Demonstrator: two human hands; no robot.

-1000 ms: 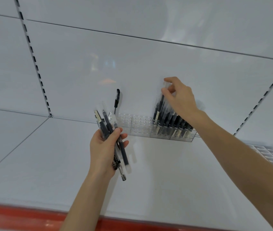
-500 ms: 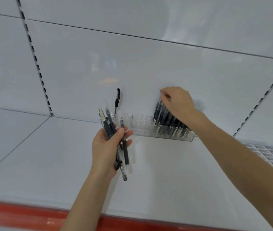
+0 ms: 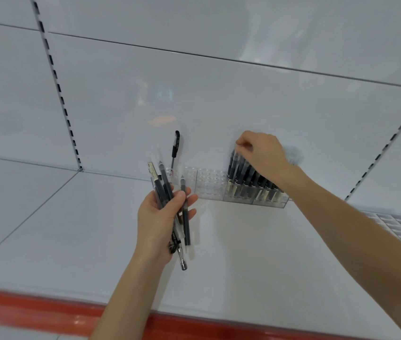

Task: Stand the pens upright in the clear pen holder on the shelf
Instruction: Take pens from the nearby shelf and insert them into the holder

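Note:
A clear pen holder (image 3: pixel 210 184) with rows of round slots stands at the back of the white shelf (image 3: pixel 255 253) against the wall. Its right half is packed with several dark pens (image 3: pixel 243 173) standing upright. One black pen (image 3: pixel 175 148) stands alone at its left end. My left hand (image 3: pixel 162 219) hovers in front of the holder, gripping a bundle of pens (image 3: pixel 170 200) that fans upward. My right hand (image 3: pixel 262 155) rests on top of the packed pens, fingertips pinching the cap of the leftmost one.
The shelf has a red front edge (image 3: pixel 47 312). Slotted uprights (image 3: pixel 57 87) run up the white back panel on the left and on the right. A white gridded tray (image 3: pixel 400 227) lies at the far right of the shelf.
My right hand has lowered a pen down into the holder at the left side of the packed group. My left hand with the bundle stayed roughly in place.

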